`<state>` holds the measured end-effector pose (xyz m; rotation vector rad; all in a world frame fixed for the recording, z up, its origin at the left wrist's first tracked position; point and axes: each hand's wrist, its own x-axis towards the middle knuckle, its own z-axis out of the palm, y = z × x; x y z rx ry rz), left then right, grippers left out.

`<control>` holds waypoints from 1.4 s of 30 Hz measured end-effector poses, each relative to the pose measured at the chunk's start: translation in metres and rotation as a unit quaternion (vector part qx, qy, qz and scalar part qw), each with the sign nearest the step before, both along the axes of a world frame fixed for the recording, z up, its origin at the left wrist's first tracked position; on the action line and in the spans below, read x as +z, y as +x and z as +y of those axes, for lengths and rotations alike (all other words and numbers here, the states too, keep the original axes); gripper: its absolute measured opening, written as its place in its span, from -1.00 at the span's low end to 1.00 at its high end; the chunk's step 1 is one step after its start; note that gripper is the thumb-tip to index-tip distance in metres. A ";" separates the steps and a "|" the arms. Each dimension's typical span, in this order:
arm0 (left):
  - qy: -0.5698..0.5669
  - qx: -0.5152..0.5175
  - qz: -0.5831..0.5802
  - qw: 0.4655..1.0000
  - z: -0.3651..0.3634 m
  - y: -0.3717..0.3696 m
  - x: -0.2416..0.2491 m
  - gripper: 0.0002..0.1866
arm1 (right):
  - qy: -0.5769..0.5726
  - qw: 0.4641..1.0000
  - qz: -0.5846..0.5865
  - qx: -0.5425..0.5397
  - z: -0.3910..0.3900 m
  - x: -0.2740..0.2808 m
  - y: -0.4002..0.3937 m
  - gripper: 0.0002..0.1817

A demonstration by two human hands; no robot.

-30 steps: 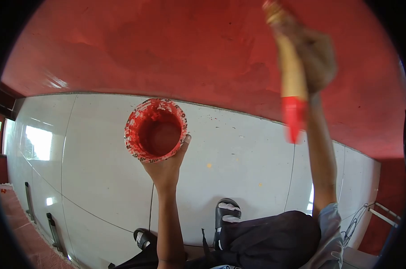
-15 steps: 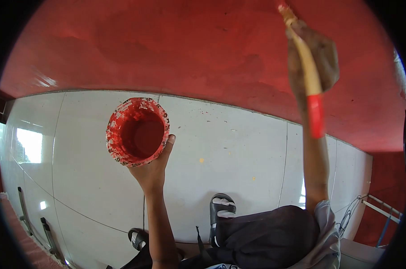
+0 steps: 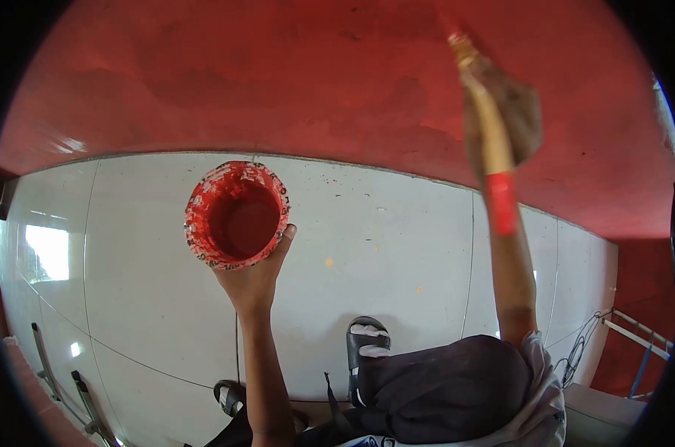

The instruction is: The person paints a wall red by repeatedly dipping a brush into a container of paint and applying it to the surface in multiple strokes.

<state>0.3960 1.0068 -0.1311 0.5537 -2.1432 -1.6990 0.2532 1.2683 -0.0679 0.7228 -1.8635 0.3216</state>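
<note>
My left hand [image 3: 254, 287] is wrapped round a round paint pot [image 3: 201, 227], its thumb up along the right side. Red paint [image 3: 249, 229] lies in the bottom, and dried smears cover the pot's inner wall and rim. At the upper right, my right hand [image 3: 517, 112], slightly blurred, grips a paintbrush [image 3: 494, 138] with a pale wooden handle and a red handle end. The brush points up and left, its bristles over the red wall [image 3: 278, 74] and blending with its colour.
White floor tiles [image 3: 397, 246] with small specks meet the wall's lower edge. My sandalled foot [image 3: 368, 339] stands below. A metal frame [image 3: 639, 331] and a coiled cable [image 3: 575, 350] are at the right; dark-tipped metal legs [image 3: 84, 395] at the lower left.
My right hand has moved left and slightly down with the paintbrush. The pot in my left hand has shifted a little to the right in view.
</note>
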 end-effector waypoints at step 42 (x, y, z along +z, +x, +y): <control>0.017 -0.130 -0.016 0.991 0.020 0.010 0.005 -0.29 | 0.140 0.987 -0.063 0.040 0.026 0.031 -0.008 -0.57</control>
